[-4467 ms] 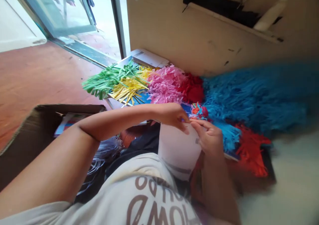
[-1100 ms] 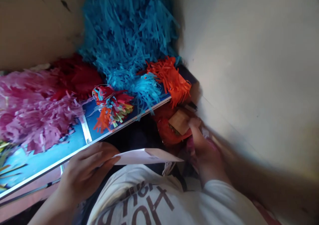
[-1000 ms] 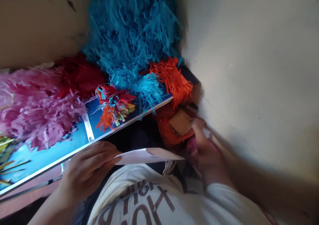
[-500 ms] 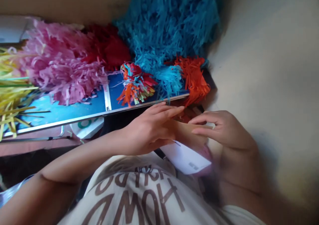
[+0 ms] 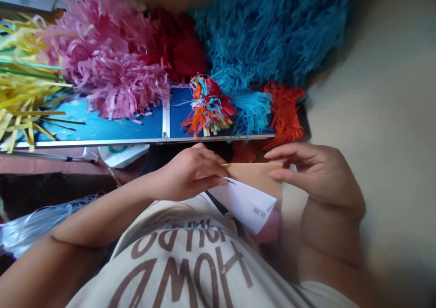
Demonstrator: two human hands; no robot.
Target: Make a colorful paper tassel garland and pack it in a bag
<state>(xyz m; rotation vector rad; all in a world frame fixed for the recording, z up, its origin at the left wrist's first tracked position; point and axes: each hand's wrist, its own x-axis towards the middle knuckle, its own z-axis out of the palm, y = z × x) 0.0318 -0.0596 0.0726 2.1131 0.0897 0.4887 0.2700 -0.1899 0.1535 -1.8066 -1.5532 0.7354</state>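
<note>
My left hand [image 5: 190,171] pinches the left end of a tan card or folder [image 5: 255,174], with its thumb at the edge of a white paper [image 5: 245,203] below. At the card's right corner, the thumb and fingers of my right hand [image 5: 313,169] close on its edge. The white paper has a small grey mark and slants down in front of my shirt. Something pink [image 5: 269,228] shows beneath it.
A blue table [image 5: 129,128] bears yellow strips [image 5: 20,94], pink fringe [image 5: 116,72], red fringe [image 5: 187,53], a multicoloured tassel [image 5: 209,106], a large blue fringe pile [image 5: 272,31] and orange fringe [image 5: 286,112]. Clear plastic strands [image 5: 37,226] lie at lower left.
The view has shifted, so the table's things sit further right. My left hand has drawn back left from over the card and now grips its end; more of the tan card shows.
</note>
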